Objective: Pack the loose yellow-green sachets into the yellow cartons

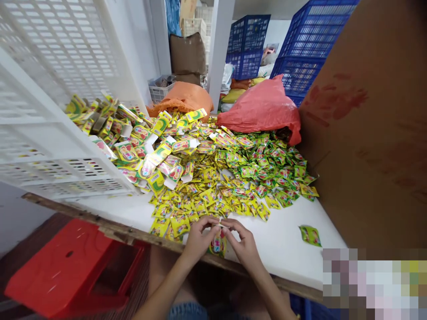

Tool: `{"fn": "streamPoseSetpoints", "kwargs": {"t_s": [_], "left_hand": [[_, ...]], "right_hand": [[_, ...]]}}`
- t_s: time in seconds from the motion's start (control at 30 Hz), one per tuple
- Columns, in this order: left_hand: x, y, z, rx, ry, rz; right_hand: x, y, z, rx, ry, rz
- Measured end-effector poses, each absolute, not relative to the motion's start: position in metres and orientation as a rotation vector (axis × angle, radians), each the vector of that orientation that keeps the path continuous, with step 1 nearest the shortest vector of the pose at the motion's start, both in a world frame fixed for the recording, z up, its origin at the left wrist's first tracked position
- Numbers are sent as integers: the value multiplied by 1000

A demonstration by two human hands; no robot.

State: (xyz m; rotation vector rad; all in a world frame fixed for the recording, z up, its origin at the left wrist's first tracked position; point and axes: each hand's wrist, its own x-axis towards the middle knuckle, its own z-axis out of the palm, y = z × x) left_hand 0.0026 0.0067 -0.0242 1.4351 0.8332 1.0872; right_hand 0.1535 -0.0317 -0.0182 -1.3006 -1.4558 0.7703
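At the table's front edge, my left hand (pixel 200 238) and my right hand (pixel 240 240) meet around a small printed carton (pixel 218 244), green, yellow and red. Fingers and thumbs of both hands pinch its upper end, where a pale flap shows. Just beyond my fingers lies a heap of small yellow sachets (pixel 207 195). Green sachets (pixel 263 164) are heaped farther right. To the left, a pile of small printed cartons (pixel 160 153), several with white end flaps standing out, spills from a tipped white plastic crate (pixel 110 164).
An orange sack (pixel 187 95) and a red bag (pixel 263 106) lie at the back of the white table (pixel 280 240). One green sachet (pixel 310 235) lies alone at right, beside a tall cardboard box (pixel 363 133). A red stool (pixel 63 266) stands below left. Blue crates (pixel 248 46) are stacked behind.
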Motion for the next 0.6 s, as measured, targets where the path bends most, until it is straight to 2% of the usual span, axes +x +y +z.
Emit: {"fn": "streamPoseSetpoints", "kwargs": {"t_s": [0.33,0.6], "left_hand": [[10,6,-8,1485,1019,1041],[5,9,-11,1411,944,979]], "right_hand": [[149,-32,-3,-1445,-1350,849],[154,-37,-3,-1393,-1355,919]]}}
